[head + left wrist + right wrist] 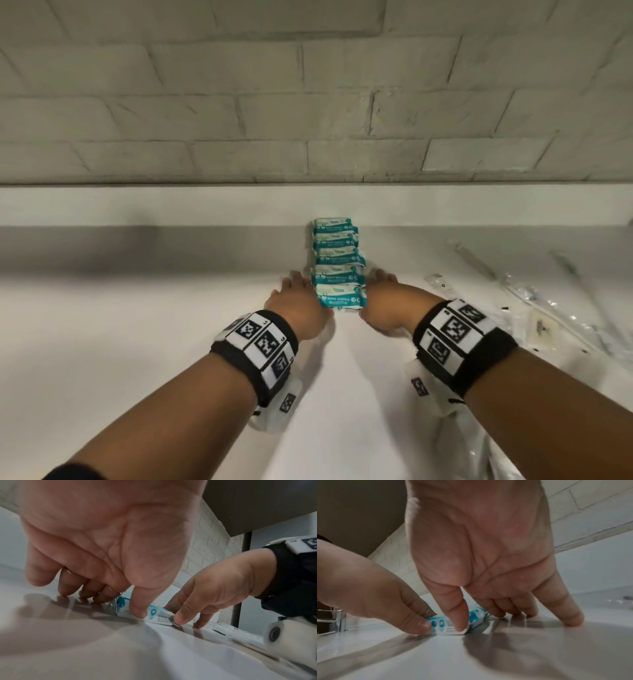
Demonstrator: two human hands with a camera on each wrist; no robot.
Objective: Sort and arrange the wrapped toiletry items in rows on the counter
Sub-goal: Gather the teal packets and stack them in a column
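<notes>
Several teal and white wipe packs (337,255) lie in one row running away from me on the white counter (137,325). My left hand (296,298) lies against the row's left side and my right hand (382,296) against its right side. Both hands have straight fingers with the tips down on the counter. In the left wrist view my left hand (102,540) touches the nearest pack (159,616) with its thumb, and the right hand (214,588) touches the pack's other end. The right wrist view shows my right hand (479,547), the left hand (368,588) and that pack (443,626) between the thumbs.
Clear-wrapped long items (513,284) and a small sachet (543,327) lie loose at the right of the counter. A crumpled plastic bag (479,455) sits at the near right. A brick wall (308,102) rises behind a raised ledge (171,205). A chrome fixture (339,620) stands to the left.
</notes>
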